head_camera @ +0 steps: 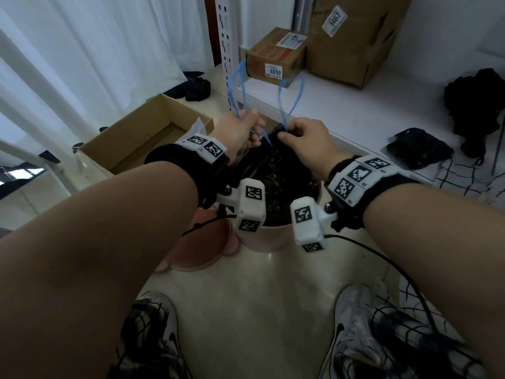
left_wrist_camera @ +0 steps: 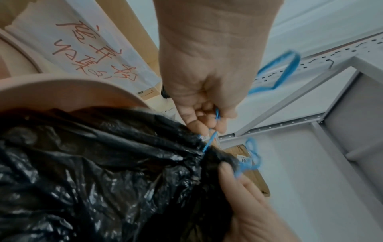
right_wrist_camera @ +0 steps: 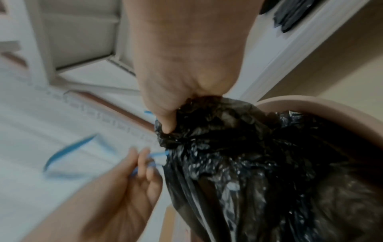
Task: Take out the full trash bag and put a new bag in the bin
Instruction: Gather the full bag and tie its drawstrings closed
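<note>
Trash bag (head_camera: 276,181): black, thin and crinkly, sitting in the pink bin (head_camera: 269,237) on the floor, right by the person's feet. It looks soft and a bit slippery, so it could tear if pulled hard. Its top is bunched into a neck. The right hand (head_camera: 304,140) squeezes that neck. The left hand (head_camera: 240,132) pinches 1 blue string (left_wrist_camera: 211,139). 2 string loops stick up behind. The neck looks like the best place to hold. Farther back are cardboard boxes (head_camera: 276,57).
</note>
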`<control>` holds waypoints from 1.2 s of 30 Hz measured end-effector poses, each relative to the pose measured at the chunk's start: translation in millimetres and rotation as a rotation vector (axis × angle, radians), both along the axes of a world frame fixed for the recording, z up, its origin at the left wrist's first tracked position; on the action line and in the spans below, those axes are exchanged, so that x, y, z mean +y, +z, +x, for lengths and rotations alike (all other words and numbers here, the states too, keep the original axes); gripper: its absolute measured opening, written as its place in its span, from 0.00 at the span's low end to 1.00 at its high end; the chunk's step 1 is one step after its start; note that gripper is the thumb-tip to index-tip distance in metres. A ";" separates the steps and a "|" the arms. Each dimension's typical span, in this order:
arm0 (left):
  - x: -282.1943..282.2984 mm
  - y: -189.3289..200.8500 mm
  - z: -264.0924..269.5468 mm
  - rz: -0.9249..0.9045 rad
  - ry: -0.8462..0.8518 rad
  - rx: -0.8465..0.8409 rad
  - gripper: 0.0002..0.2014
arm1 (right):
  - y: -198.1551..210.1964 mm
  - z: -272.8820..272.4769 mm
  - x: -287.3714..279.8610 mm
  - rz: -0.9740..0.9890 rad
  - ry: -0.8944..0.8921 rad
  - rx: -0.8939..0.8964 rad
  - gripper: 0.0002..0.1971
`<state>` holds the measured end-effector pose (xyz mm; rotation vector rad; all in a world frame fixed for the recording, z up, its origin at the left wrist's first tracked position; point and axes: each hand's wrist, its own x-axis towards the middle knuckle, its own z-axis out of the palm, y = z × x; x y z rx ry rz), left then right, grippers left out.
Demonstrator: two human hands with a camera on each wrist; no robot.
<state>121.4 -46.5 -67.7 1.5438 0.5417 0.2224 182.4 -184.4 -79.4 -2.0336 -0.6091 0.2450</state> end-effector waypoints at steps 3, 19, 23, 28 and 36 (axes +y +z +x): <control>7.9 0.2 -2.0 0.026 0.039 0.042 0.22 | 3.9 2.8 -4.5 0.129 -0.051 0.252 0.08; 11.8 -10.4 -10.4 0.129 -0.044 0.120 0.24 | 17.8 1.2 20.3 -0.162 0.036 0.154 0.09; 7.7 22.4 -5.3 0.513 -0.092 0.017 0.25 | 30.0 -9.0 29.4 -0.230 0.258 0.205 0.09; 7.6 35.5 4.5 0.765 -0.066 0.010 0.23 | 30.8 -16.7 34.2 -0.401 0.430 0.021 0.20; 10.8 26.4 -11.9 0.674 -0.275 0.099 0.17 | 32.5 -5.0 26.1 -0.138 0.277 0.080 0.21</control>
